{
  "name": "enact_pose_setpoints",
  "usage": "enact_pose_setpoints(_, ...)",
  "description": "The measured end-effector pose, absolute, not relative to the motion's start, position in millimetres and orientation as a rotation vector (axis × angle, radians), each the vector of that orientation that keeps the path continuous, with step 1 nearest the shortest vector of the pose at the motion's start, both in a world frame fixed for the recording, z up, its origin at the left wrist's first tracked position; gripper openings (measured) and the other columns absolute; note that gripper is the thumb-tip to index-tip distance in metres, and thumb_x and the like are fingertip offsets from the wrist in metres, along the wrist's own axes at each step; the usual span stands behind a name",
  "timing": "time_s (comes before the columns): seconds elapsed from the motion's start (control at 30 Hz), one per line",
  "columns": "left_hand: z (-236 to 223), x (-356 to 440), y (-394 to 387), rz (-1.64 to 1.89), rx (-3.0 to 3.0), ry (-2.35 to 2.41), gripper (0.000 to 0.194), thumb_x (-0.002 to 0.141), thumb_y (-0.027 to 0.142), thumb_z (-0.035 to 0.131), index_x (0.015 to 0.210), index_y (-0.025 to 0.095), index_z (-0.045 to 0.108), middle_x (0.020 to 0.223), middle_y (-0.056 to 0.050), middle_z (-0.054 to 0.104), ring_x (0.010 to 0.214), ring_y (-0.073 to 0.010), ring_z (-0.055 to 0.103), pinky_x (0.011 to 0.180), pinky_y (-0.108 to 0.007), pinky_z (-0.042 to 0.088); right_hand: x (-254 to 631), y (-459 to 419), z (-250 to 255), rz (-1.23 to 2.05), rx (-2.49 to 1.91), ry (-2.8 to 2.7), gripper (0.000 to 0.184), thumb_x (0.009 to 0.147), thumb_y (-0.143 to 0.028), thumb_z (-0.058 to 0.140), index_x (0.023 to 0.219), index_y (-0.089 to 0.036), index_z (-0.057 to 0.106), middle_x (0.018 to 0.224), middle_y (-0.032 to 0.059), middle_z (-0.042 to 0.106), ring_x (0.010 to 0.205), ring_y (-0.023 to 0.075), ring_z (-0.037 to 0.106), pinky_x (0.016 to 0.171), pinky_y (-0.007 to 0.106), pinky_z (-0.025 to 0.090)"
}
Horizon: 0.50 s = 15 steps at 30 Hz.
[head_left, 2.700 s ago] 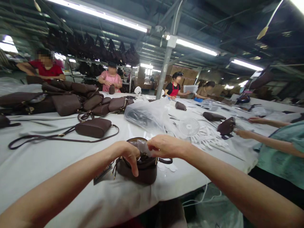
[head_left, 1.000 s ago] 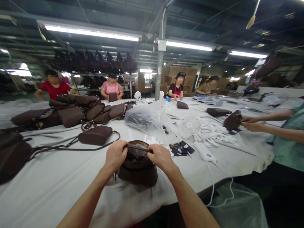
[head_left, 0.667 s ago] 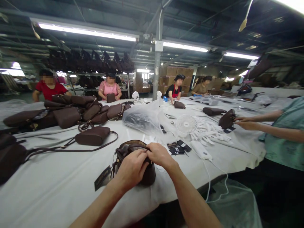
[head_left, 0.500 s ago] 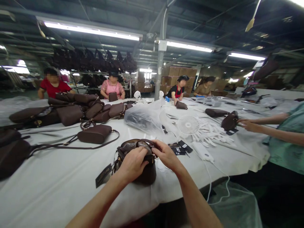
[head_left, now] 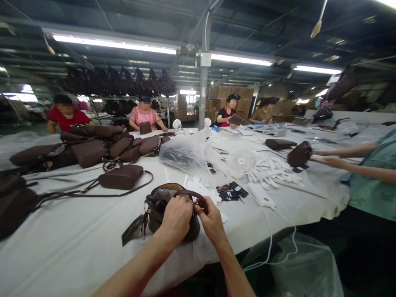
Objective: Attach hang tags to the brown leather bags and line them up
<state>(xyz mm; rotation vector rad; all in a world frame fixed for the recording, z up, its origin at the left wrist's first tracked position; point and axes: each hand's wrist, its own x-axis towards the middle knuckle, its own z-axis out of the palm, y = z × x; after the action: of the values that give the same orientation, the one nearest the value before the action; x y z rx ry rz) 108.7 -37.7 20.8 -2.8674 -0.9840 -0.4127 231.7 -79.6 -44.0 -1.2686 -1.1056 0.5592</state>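
Observation:
A dark brown handbag (head_left: 194, 232) stands upright on the white-covered table in front of me, its top open. My left hand (head_left: 177, 215) is closed over the bag's near rim, fingers curled down and partly hidden. At the right end of the arched carrying handle (head_left: 188, 192), my right hand (head_left: 212, 218) pinches near a small metal fitting. A black hang tag (head_left: 132, 232) dangles from the bag's left side, beside a tassel with gold tips (head_left: 144, 225).
Brown bags (head_left: 89, 153) are heaped on the left. A white fan (head_left: 241, 161), white gloves (head_left: 272, 171), black tags (head_left: 232, 192) and a corded white power strip (head_left: 261, 195) lie to the right. A co-worker's hands (head_left: 329, 159) hold another bag (head_left: 299, 154); several people work across the table.
My right hand has shifted lower along the handle's right end, and the handle now arches more visibly. My left hand has curled tighter at the rim. Across the table, a co-worker has lifted a bag.

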Motion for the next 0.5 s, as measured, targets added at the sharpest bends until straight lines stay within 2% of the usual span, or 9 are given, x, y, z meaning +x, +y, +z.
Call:
enact_pose_setpoints(0.13,10,108,-44,-0.478,-2.786,-1.106,0.021,0.088,0.013,0.046,0.097,0.011,0.064,0.098,-0.016,0.067,0.093,-0.0298,0.060,0.082,-0.044,0.048,231,-88,-48,0.638,-1.158,-1.123,0.023,0.086,-0.030,0.053,0.108,-0.021,0.054,0.099,0.0051,0.068,0.088,0.0190,0.065,0.078,0.033,0.055)
enact_pose_setpoints(0.27,4,106,-45,-0.501,-2.699,-1.117,0.016,0.090,0.021,0.050,0.097,0.012,0.063,0.091,-0.013,0.067,0.088,-0.0284,0.062,0.078,-0.041,0.048,234,-94,-55,0.730,-1.083,-1.178,0.041,0.081,-0.023,0.058,0.120,-0.023,0.047,0.110,0.0071,0.068,0.105,0.0222,0.065,0.086,0.036,0.054)
enact_pose_setpoints(0.37,2,104,-43,-0.454,-2.671,-1.031,0.016,0.093,0.018,0.046,0.096,0.014,0.061,0.090,-0.011,0.065,0.086,-0.0257,0.062,0.075,-0.037,0.047,233,-94,-65,0.685,-1.069,-1.191,0.049,0.077,-0.020,0.060,0.124,-0.024,0.045,0.114,0.0080,0.067,0.103,0.0221,0.065,0.084,0.036,0.055)
enact_pose_setpoints(0.5,6,97,-39,-0.425,-2.756,-0.867,0.011,0.093,0.021,0.049,0.095,0.018,0.060,0.089,-0.009,0.064,0.087,-0.0252,0.062,0.074,-0.037,0.048,229,-92,-75,0.669,-1.062,-1.168,0.048,0.077,-0.021,0.062,0.123,-0.024,0.048,0.110,0.0072,0.068,0.097,0.0214,0.066,0.081,0.036,0.056)
